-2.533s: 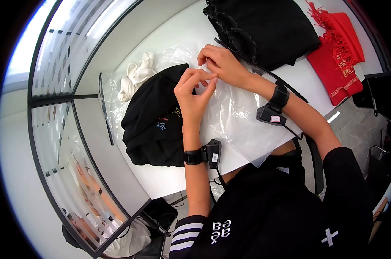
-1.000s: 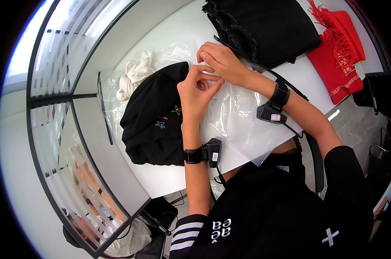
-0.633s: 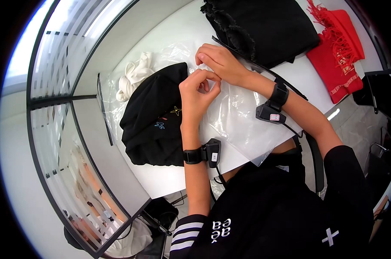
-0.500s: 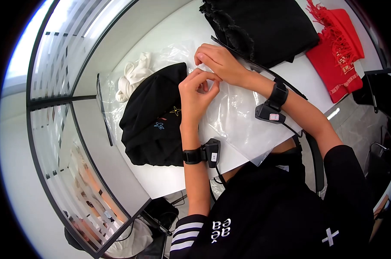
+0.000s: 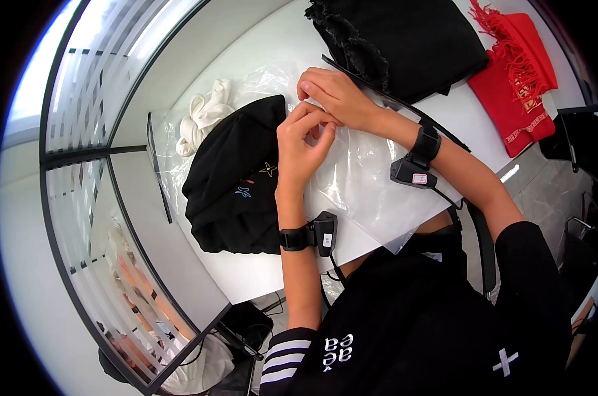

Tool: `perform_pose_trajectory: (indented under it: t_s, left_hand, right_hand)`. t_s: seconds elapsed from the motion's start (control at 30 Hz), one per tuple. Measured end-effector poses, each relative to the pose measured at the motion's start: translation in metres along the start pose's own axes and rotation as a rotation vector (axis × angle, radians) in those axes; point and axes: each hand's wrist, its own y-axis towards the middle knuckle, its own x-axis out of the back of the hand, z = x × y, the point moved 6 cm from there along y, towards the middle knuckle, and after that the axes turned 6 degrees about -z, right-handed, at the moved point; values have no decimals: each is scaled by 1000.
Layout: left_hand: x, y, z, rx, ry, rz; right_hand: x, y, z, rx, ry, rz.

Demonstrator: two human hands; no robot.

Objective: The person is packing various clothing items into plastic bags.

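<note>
Working right at the top right corner of the black sweater (image 5: 236, 178). Pinching the near edge of the clear plastic bag (image 5: 371, 185) with the left hand (image 5: 301, 142), thumb and fingertips curled tight on the film. Gripping the same edge from the far side with the right hand (image 5: 335, 96), fingers pressed together and thumb tucked in against the left fingertips. Both hands touching, no gap to speak of. Bag lying flat on the white table (image 5: 259, 280), just right of the sweater and lapping its edge. Black bands with small devices on both wrists, right of the sweater. Beyond the sweater's far left corner, just beside it, a bunched white cloth (image 5: 203, 112). Well off to the sweater's far right, a fringed black cloth (image 5: 411, 39), and farther still a red scarf (image 5: 520, 72).
</note>
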Motion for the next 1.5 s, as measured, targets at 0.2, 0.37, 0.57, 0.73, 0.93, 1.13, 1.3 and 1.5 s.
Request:
perform_pose_trajectory:
  t_s: [0.2, 0.37, 0.57, 0.73, 0.93, 1.13, 1.3, 1.5]
  left_hand:
    - [1, 1, 1, 36, 14, -27]
    - [0, 1, 5, 95, 8, -34]
    - [-1, 1, 7, 131, 3, 7]
    - [-2, 1, 4, 117, 2, 4]
    - [-2, 1, 0, 121, 30, 27]
    - [-4, 1, 4, 44, 90, 20]
    - [-3, 2, 4, 36, 77, 4]
    - [-2, 2, 2, 13, 53, -7]
  right_hand:
    - [-1, 0, -2, -58, 28, 22]
    - [-1, 0, -1, -27, 27, 14]
    - [-1, -1, -2, -20, 37, 5]
    - [-2, -1, -2, -29, 42, 5]
    - [-3, -1, -3, -60, 74, 28]
    - [-5, -2, -4, -72, 86, 48]
    - [-3, 0, -1, -2, 30, 24]
    - [-3, 0, -2, -34, 48, 37]
